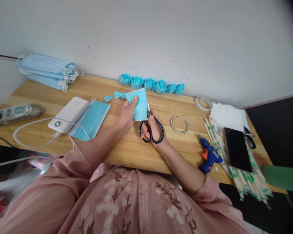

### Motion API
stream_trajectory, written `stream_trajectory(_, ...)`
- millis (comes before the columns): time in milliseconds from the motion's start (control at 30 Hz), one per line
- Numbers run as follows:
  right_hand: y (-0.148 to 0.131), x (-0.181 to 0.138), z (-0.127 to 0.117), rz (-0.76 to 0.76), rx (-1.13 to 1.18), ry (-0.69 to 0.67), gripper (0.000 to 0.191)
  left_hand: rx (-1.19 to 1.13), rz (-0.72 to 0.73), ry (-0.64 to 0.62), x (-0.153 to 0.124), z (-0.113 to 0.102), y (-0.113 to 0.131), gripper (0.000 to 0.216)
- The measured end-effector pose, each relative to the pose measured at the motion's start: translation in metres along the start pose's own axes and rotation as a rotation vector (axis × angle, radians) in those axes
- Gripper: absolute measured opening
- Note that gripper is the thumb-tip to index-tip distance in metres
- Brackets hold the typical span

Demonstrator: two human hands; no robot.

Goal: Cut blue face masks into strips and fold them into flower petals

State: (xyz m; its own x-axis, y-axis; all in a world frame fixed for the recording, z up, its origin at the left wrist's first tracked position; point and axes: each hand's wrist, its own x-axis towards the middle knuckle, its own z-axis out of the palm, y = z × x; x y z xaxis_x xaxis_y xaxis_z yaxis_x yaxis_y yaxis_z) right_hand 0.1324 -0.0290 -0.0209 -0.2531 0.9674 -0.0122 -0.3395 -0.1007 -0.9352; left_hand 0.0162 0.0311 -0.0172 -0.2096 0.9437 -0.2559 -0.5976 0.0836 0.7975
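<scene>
My left hand (127, 112) pinches a light blue piece of mask fabric (139, 105) above the wooden table (127, 149). My right hand (154, 127) grips black-handled scissors (151, 130), with fingers through the loops and the blades against the fabric's right edge. Small blue cut scraps (114, 96) lie just behind my left hand. Several blue fabric roses (151, 84) stand in a row against the wall.
A white power bank (68, 114) with its cable lies on a flat blue mask (92, 119). A stack of masks (47, 71) sits far left. Two tape rings (179, 124), a blue glue gun (209, 156), a phone (237, 149), wrapped chopsticks (246, 182) and white tissue (226, 115) lie at the right.
</scene>
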Motion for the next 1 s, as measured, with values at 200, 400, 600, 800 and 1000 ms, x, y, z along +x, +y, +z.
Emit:
stream_trajectory(200,0.0002,0.0012,-0.0018,0.006,0.01,-0.023,0.078,0.014,-0.003,-0.008,-0.0013,0.0009,0.0035,0.024)
stream_trajectory(400,-0.0018,0.0036,-0.0051,0.115,0.148,-0.147,0.075,0.017,0.033,-0.044,-0.0001,-0.0016,0.001,0.03)
stream_trajectory(600,-0.0034,0.0045,-0.0077,0.125,0.163,-0.168,0.073,0.057,0.019,-0.08,-0.0028,-0.0018,-0.0015,0.023)
stream_trajectory(800,-0.0027,0.0038,-0.0082,0.106,0.154,-0.162,0.073,0.02,0.001,-0.013,-0.002,-0.0006,0.0021,0.016)
stream_trajectory(1000,-0.0055,0.0048,-0.008,0.132,0.133,-0.158,0.076,0.038,0.009,-0.047,-0.0048,0.0008,0.0037,0.016)
